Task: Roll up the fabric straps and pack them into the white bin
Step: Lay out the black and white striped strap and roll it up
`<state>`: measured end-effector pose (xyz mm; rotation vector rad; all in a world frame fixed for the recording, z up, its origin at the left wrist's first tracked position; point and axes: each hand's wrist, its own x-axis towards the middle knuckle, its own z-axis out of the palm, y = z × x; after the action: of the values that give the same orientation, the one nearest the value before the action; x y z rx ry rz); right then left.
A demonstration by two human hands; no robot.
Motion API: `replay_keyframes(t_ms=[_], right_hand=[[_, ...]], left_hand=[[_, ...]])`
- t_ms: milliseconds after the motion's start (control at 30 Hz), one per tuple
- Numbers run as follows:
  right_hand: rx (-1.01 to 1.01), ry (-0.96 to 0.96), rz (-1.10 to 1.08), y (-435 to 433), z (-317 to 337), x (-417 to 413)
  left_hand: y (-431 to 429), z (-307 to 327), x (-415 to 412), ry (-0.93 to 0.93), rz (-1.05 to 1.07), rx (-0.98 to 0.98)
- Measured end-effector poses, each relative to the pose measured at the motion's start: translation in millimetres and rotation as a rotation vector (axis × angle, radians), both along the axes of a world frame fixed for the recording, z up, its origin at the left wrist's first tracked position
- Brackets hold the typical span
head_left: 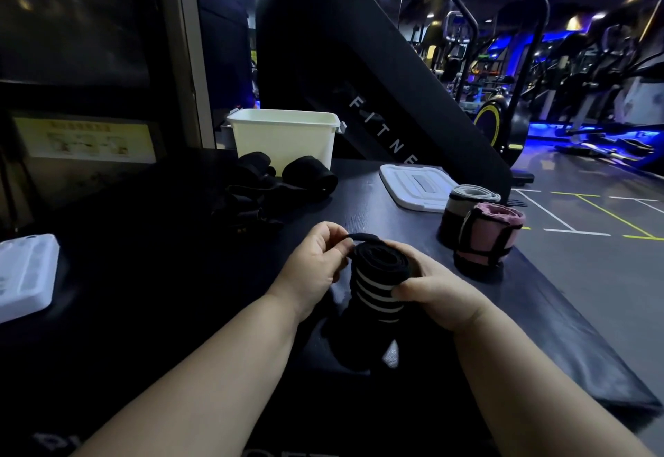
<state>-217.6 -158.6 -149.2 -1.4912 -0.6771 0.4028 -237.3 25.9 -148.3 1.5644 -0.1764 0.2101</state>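
The left hand [316, 259] is pinching the thin black tail at the top of a rolled black fabric strap with white stripes [377, 277], and the right hand [436, 293] is curling round the roll's side, gripping it. The roll is standing between both hands, well in front of the white plastic bin [284, 140]. Loose black fabric straps [262, 187] are lying just before the bin, while a grey rolled strap [463, 208] and a pink rolled strap [488, 233] are standing to its right.
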Motion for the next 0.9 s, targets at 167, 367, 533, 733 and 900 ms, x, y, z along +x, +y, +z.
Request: replay_keyframes(t_ms=[167,367,533,733,900], right_hand=[[-0.070,0.009,0.044,0,0,0],[-0.059,-0.061,0.035,3,4,-4],[-0.107,-0.150,-0.044,5,2,-4],[-0.211,-0.244,-0.283,8,-3,0],[-0.223,-0.256,-0.598,12,-2,-7]], left_hand=[[0,1,-2,-0.014,-0.010,-0.032],[3,5,-5,0.008,-0.101,-0.139],[4,6,-7,0.009,-0.169,-0.118],[5,3,-8,-0.010,-0.178,-0.054],[7,2,-8,0.036,-0.298,-0.081]])
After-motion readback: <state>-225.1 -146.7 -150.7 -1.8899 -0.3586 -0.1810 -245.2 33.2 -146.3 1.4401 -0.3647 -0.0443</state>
